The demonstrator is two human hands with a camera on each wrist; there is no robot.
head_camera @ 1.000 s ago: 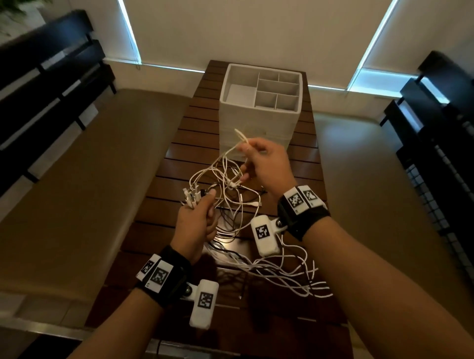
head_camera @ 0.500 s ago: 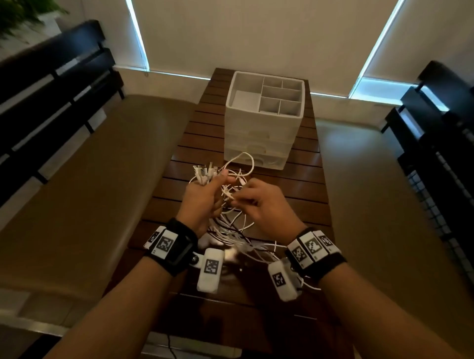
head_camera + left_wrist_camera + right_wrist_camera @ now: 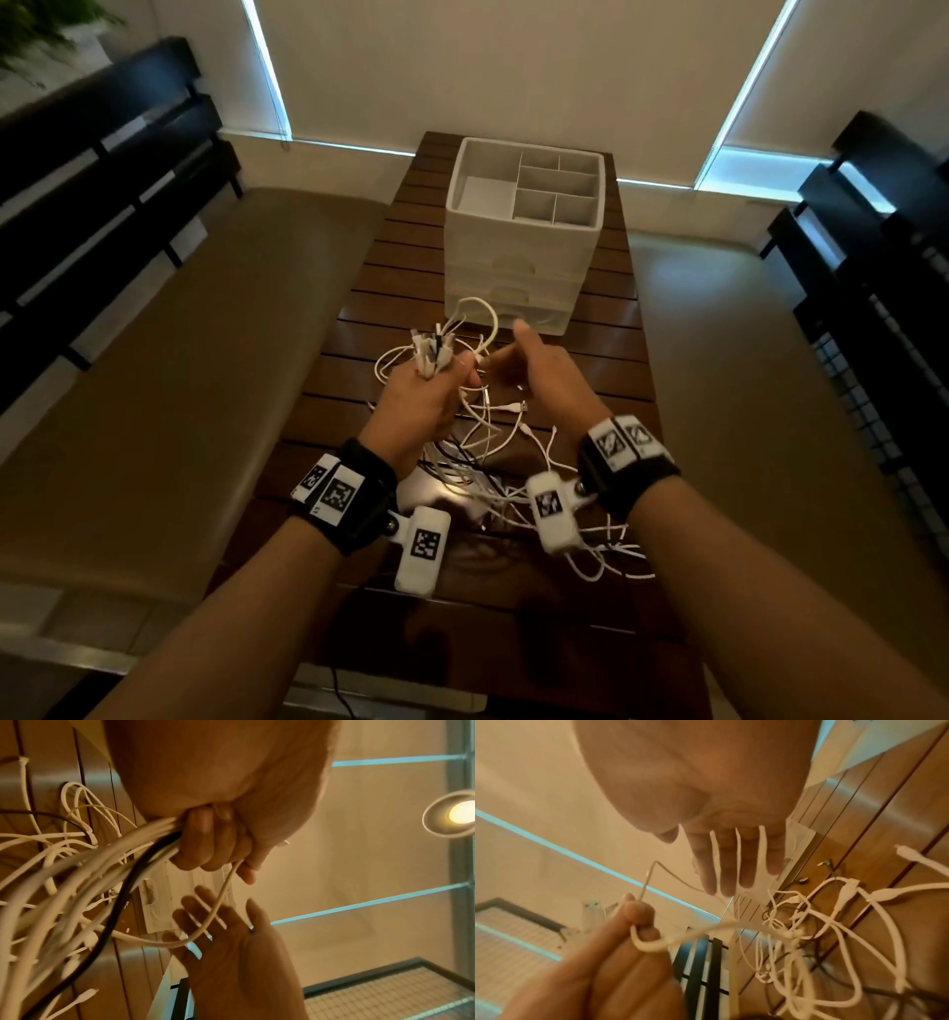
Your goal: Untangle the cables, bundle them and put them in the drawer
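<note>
My left hand (image 3: 434, 393) grips a bunch of white cable ends (image 3: 431, 352) in its fist, plugs sticking up; in the left wrist view its fingers (image 3: 205, 843) curl round several white cables and one black cable (image 3: 123, 898). The rest of the cable tangle (image 3: 488, 447) trails down onto the slatted wooden table (image 3: 611, 370). My right hand (image 3: 531, 367) hovers just right of the left, fingers (image 3: 734, 862) straight and spread, holding nothing. One white cable (image 3: 218, 902) loops from the left fist across its palm. The white drawer unit (image 3: 513, 252) stands behind, front drawers closed.
The unit's top is an open tray of compartments (image 3: 557, 182). Beige padded benches (image 3: 195, 390) with dark slatted backs (image 3: 102, 169) flank the narrow table on both sides. More white cable loops (image 3: 611, 560) lie near the table's right edge under my right wrist.
My right hand brought a raised cable end to the left fist, pinched beside it, then let go and opened. The left hand rose slightly with more plugs gathered.
</note>
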